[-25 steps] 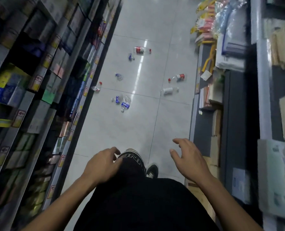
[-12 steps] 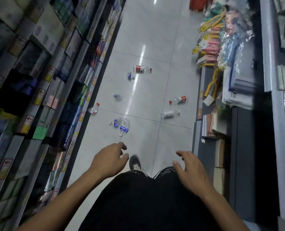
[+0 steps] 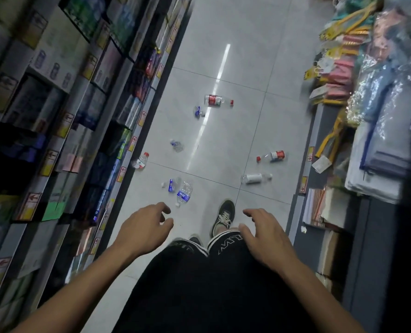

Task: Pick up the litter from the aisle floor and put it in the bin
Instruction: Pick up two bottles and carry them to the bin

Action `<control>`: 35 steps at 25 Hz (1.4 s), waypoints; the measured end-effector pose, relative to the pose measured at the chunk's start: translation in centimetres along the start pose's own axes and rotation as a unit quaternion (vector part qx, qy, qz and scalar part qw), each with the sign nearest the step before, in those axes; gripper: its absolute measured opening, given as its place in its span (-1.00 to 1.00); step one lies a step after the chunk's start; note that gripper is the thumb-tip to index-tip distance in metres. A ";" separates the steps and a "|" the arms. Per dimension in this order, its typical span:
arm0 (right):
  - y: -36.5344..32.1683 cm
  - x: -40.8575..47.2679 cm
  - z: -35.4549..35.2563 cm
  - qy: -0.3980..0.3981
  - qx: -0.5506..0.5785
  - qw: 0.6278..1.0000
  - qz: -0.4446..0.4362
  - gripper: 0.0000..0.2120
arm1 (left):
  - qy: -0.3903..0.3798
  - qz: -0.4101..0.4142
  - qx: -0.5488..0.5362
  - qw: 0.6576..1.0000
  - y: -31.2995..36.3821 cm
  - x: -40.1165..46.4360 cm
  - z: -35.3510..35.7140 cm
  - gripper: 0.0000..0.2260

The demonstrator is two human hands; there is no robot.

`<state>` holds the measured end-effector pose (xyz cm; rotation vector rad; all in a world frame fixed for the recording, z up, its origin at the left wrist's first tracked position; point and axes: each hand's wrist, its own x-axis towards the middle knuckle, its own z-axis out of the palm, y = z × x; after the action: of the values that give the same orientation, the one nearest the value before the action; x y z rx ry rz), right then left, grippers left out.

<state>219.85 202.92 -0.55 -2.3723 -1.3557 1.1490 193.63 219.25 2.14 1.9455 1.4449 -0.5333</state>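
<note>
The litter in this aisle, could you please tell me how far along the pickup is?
Nothing looks collected yet. Both the left hand and right hand are empty, held out over the floor. Left to do: everything, including the blue-label bottle nearest the feet, the white-label bottle, the red-label bottles and smaller crushed pieces. No bin is in view.

Both hands, left hand (image 3: 146, 227) and right hand (image 3: 264, 233), hover empty with loosely curled fingers above the tiled floor (image 3: 242, 56), where plastic bottles (image 3: 184, 192) lie scattered between shelves (image 3: 62, 121).
</note>
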 end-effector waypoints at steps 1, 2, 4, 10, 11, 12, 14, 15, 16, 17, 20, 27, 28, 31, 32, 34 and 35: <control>-0.4 2.2 -0.6 -0.009 -0.002 1.000 -0.010 -0.62 | -0.005 -0.012 -0.004 1.000 0.2 0.9 -0.4 -0.68; -0.9 4.4 -1.1 -0.022 -0.006 1.000 -0.015 -0.63 | -0.007 -0.020 -0.006 1.000 0.3 1.9 -0.7 -0.68; -1.8 9.1 -1.2 -0.035 -0.014 0.999 -0.021 -0.63 | -0.005 -0.027 -0.022 0.999 0.0 4.5 -1.5 -0.69; -4.6 18.5 6.2 -0.076 -0.004 0.996 0.035 -0.65 | -0.010 -0.023 -0.068 0.997 -4.8 14.2 -2.3 -0.77; -5.2 19.5 8.2 -0.081 0.000 0.996 0.042 -0.64 | -0.018 -0.019 -0.070 0.997 -6.1 16.2 -1.9 -0.79; -5.7 20.6 10.5 -0.085 0.006 0.995 0.055 -0.63 | -0.026 -0.017 -0.071 0.997 -7.5 18.6 -1.4 -0.81; -6.0 22.8 15.9 -0.084 0.019 0.992 0.087 -0.60 | -0.037 -0.016 -0.080 0.996 -10.5 23.6 0.3 -0.84; -6.2 24.0 18.7 -0.084 0.021 0.991 0.103 -0.60 | -0.039 -0.018 -0.085 0.995 -12.0 26.0 1.4 -0.85; -6.2 25.1 21.6 -0.087 0.017 0.989 0.116 -0.59 | -0.043 -0.022 -0.091 0.995 -13.2 28.2 2.7 -0.85; -6.0 26.6 24.8 -0.095 0.013 0.987 0.128 -0.58 | -0.050 -0.026 -0.095 0.994 -14.5 30.5 4.4 -0.84; -4.5 31.9 35.0 -0.144 0.037 0.971 0.185 -0.61 | -0.071 -0.046 -0.114 0.990 -17.9 37.6 11.3 -0.81; 4.3 45.2 54.4 -0.118 0.094 0.949 0.277 -0.47 | -0.088 -0.103 -0.086 0.987 -25.7 52.6 33.3 -0.65; 5.6 46.9 56.6 -0.086 0.100 0.947 0.293 -0.43 | -0.067 -0.093 -0.067 0.991 -26.4 54.6 35.9 -0.58; 8.9 50.9 63.2 -0.023 0.112 0.937 0.331 -0.09 | -0.003 -0.055 0.000 0.998 -28.2 60.4 43.0 -0.32; 9.5 52.1 65.1 -0.013 0.121 0.935 0.334 0.02 | 0.001 -0.041 0.026 0.999 -28.5 62.1 44.8 -0.24; 10.4 54.1 68.5 0.015 0.110 0.939 0.324 0.12 | 0.000 -0.027 0.080 0.996 -29.4 64.6 47.9 -0.23; 10.8 54.9 69.8 0.026 0.088 0.944 0.318 0.14 | 0.001 -0.029 0.111 0.993 -29.7 65.3 48.9 -0.29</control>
<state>194.07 225.72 -83.11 -2.7514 -0.4295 1.2599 188.44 235.03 -83.08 2.0803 1.5013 -0.7466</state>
